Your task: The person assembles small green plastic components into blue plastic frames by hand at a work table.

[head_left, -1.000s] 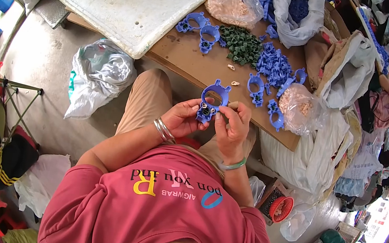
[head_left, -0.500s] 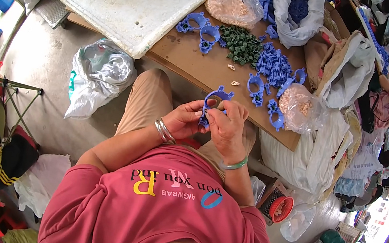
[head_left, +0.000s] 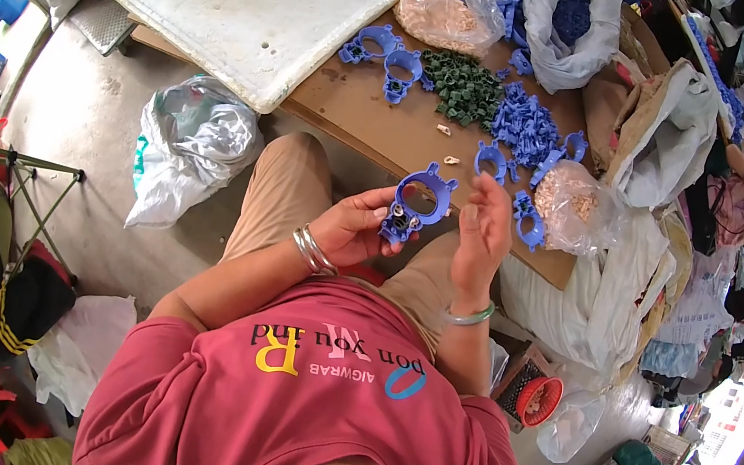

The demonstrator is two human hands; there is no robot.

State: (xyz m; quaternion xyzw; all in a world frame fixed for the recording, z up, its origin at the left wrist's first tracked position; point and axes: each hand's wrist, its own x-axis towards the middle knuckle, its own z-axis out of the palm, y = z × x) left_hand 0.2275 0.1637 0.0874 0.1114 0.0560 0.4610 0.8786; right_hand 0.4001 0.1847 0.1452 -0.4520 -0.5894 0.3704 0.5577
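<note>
My left hand [head_left: 355, 230] pinches a blue plastic ring-shaped part [head_left: 434, 180] by its lower end, above my lap. Small pale pieces and a dark piece sit in the narrow end of that part. To its right, apart from it, my right hand [head_left: 483, 240] is raised by the table edge, its fingers stretched up and the thumb standing off. Nothing shows in it. Two small pale pieces [head_left: 444, 130] lie on the brown cardboard tabletop [head_left: 343, 103] beyond. Blue ring parts [head_left: 528, 219] rest to the right, close to my right hand.
Piles of dark green pieces [head_left: 459, 88] and small blue pieces [head_left: 523, 125] lie on the table. Clear bags of pale pieces [head_left: 578, 206] stand around them. A white foam board [head_left: 252, 3] covers the left side. A white plastic bag [head_left: 196, 153] sits on the floor.
My right hand has let go of the blue ring part and moved right, its fingers opening. The part stays in my left hand, its ring now tilted more into view.
</note>
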